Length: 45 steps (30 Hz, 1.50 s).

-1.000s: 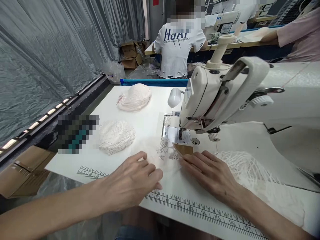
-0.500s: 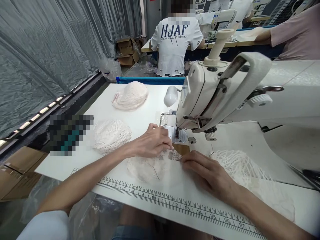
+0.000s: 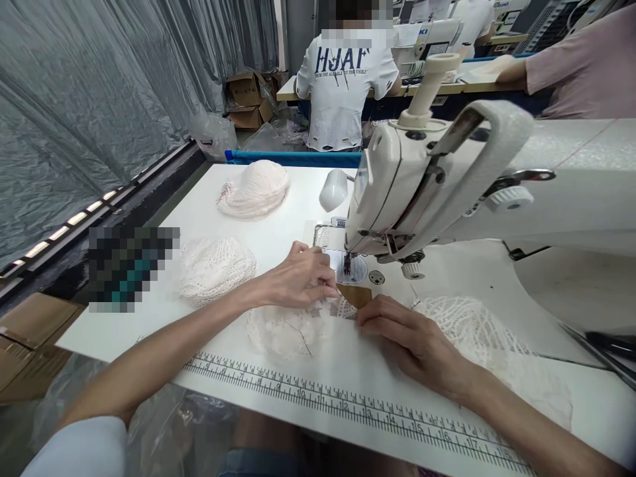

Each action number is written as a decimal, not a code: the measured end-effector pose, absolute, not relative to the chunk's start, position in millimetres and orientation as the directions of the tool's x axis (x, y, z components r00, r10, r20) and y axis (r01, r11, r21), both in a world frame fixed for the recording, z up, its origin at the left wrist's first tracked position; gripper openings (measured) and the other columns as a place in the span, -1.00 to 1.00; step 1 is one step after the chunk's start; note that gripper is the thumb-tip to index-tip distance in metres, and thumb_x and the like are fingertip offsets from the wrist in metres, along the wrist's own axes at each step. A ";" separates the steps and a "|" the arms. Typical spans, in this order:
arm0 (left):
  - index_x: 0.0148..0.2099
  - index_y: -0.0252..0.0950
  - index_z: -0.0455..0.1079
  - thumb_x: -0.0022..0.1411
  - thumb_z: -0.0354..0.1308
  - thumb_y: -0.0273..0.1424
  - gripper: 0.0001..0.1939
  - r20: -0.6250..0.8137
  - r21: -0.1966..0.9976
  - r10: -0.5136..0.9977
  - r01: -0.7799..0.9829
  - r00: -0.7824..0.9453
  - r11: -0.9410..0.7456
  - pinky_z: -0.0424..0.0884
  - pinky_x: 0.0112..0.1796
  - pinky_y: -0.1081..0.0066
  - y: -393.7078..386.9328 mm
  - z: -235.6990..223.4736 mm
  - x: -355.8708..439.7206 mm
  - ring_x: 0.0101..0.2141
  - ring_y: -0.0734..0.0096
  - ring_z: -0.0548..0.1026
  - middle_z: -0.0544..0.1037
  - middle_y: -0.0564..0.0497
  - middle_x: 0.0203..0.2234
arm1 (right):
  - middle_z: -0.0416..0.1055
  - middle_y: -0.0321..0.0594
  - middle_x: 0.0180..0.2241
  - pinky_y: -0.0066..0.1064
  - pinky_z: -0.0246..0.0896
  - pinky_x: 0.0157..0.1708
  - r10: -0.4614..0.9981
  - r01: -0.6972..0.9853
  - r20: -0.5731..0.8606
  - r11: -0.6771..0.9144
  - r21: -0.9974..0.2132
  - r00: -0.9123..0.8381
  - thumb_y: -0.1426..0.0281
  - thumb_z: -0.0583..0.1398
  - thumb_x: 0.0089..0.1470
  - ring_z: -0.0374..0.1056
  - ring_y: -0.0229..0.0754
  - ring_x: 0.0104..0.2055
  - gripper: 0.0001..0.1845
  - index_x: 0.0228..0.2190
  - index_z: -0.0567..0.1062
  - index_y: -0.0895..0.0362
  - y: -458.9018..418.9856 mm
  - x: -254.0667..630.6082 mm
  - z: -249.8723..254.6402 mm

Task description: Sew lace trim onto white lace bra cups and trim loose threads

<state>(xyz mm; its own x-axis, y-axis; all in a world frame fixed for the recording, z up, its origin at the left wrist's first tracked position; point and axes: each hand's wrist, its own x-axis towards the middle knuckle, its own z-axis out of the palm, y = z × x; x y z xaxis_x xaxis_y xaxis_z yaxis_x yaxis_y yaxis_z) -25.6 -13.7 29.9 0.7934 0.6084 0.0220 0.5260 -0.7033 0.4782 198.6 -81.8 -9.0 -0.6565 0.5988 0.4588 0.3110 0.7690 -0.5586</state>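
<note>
A white lace piece (image 3: pixel 293 328) lies on the white table (image 3: pixel 278 232) in front of the sewing machine (image 3: pixel 447 179). My left hand (image 3: pixel 298 278) rests on its far edge, just left of the presser foot (image 3: pixel 346 265), fingers curled and pinching the lace. My right hand (image 3: pixel 412 338) lies flat with fingers pressed together on the lace's right edge, beside a brown tab (image 3: pixel 355 293). More white lace (image 3: pixel 477 331) is spread under my right forearm.
Two bundles of lace sit on the table: a white bundle (image 3: pixel 216 268) to the left and a pinkish bundle (image 3: pixel 253 189) further back. A ruler strip (image 3: pixel 348 407) runs along the table's front edge. A person in a white shirt (image 3: pixel 342 86) works behind. Cardboard boxes (image 3: pixel 246 99) stand at the back.
My left hand moved from the near table edge up to the lace beside the presser foot. The right hand stayed on the lace. The view shifted slightly.
</note>
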 end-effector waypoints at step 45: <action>-0.36 -0.34 0.19 0.27 -0.11 -0.52 -0.86 0.072 0.448 0.765 0.664 0.640 -0.598 0.25 -0.21 0.32 -20.5 1.4 -15.9 -0.64 0.65 0.15 0.21 0.24 -0.69 | 0.41 -0.01 -0.21 -0.30 0.32 -0.35 0.591 0.558 0.493 0.797 -0.232 -0.639 0.58 0.07 0.16 0.32 -0.12 -0.20 -0.82 -0.22 0.43 0.24 -75.0 194.9 -18.0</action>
<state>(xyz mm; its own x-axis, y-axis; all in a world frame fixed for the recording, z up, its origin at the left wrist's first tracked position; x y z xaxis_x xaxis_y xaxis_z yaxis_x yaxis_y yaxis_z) -15.9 -20.5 1.4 0.6402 0.7649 0.0718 0.6645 -0.5982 0.4478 194.9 -75.0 -18.0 -0.6388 0.5910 0.4925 0.5583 0.7966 -0.2319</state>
